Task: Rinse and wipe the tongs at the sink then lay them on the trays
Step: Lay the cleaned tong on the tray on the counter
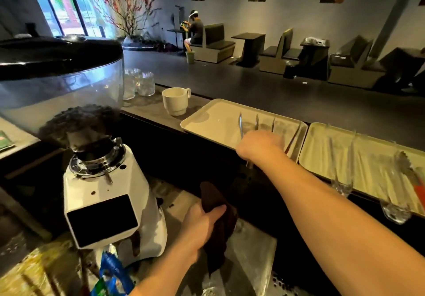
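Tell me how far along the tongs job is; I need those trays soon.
Done: metal tongs already lie on the right cream tray. In hand: the right hand sets metal tongs onto the left cream tray; the left hand holds the brown cloth. What's left isn't visible.

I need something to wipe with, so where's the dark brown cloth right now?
In the head view, the dark brown cloth hangs from the left hand, low centre, just right of the white coffee grinder.

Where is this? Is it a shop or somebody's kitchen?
Most likely a café, seen from behind its counter. A coffee grinder full of beans stands by the sink, a mug and glasses wait on the bar, and booth seats with small tables line the far wall.
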`<state>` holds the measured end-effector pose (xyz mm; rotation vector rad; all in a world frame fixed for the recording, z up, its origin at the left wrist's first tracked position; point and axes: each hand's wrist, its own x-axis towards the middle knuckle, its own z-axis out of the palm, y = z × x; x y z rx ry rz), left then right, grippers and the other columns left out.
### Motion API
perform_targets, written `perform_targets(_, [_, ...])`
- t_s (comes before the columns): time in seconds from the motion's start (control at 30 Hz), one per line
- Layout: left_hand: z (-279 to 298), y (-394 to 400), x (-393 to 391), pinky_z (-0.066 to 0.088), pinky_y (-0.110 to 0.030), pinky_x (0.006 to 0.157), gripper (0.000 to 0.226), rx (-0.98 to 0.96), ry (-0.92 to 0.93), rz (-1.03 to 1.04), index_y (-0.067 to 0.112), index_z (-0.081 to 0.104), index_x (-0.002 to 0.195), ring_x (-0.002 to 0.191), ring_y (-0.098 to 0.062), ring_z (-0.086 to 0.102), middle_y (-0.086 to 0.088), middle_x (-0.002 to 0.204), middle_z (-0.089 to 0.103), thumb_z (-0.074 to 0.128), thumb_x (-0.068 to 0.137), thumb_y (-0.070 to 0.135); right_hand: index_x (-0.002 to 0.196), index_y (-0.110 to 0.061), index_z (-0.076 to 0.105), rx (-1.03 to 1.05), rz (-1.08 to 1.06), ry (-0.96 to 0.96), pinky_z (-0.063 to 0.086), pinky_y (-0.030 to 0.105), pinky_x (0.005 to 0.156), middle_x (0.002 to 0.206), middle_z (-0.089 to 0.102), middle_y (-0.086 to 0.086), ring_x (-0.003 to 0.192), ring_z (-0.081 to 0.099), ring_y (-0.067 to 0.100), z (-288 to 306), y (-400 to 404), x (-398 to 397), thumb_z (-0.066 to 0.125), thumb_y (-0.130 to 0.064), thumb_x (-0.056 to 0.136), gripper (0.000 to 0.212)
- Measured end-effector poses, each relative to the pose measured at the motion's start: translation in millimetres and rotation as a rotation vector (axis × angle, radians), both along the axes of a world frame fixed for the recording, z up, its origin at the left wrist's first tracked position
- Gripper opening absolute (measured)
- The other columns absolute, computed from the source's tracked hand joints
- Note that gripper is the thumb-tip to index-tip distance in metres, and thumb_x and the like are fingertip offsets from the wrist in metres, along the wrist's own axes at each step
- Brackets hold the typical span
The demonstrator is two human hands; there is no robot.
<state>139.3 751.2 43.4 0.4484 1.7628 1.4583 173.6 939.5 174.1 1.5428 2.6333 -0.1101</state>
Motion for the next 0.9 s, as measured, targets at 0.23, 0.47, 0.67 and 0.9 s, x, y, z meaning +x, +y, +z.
perform_targets(0.23, [3,-3,-19,0.055,-0.047,0.096,0.02,-0.001,-0.062,-0.007,0.022,0.072,0.11,0.097,-0.024,0.074,-0.002,0.1,0.08,0.069,0.09,0.022,0.117,-0.015,0.064,-0.034,-0.075,0.076,0.04,0.036,0.07,0.116,0.065,0.011,0.105,0.061,0.031,-15,25,-27,0.051,-0.032,0.085,0.039])
perform_targets(0.47, [0,-18,-26,0.058,-0.046,0.09,0.021,0.021,-0.053,0.039,0.019,0.073,0.11,0.094,-0.029,0.074,-0.008,0.097,0.079,0.069,0.09,0.022,0.095,-0.018,0.058,0.025,-0.049,0.078,0.028,0.03,0.048,0.084,0.054,0.005,0.073,0.05,0.025,-16,24,-22,0.049,-0.049,0.086,0.034])
perform_targets(0.67, [-5,-44,-30,0.055,-0.028,0.069,0.016,0.059,-0.093,0.099,0.018,0.073,0.105,0.087,-0.021,0.075,-0.004,0.091,0.079,0.07,0.09,0.02,0.084,-0.016,0.053,0.056,0.164,0.194,0.035,0.033,0.054,0.074,0.053,0.002,0.069,0.053,0.027,-24,-38,0,0.049,-0.04,0.087,0.024])
perform_targets(0.9, [-16,-110,-32,0.053,-0.051,0.099,0.022,0.048,-0.202,0.184,0.012,0.072,0.111,0.102,-0.035,0.071,-0.017,0.106,0.076,0.069,0.09,0.018,0.078,-0.013,0.061,-0.53,0.345,0.531,0.044,0.032,0.057,0.075,0.068,0.009,0.063,0.057,0.016,-75,-151,21,0.061,-0.026,0.086,0.015])
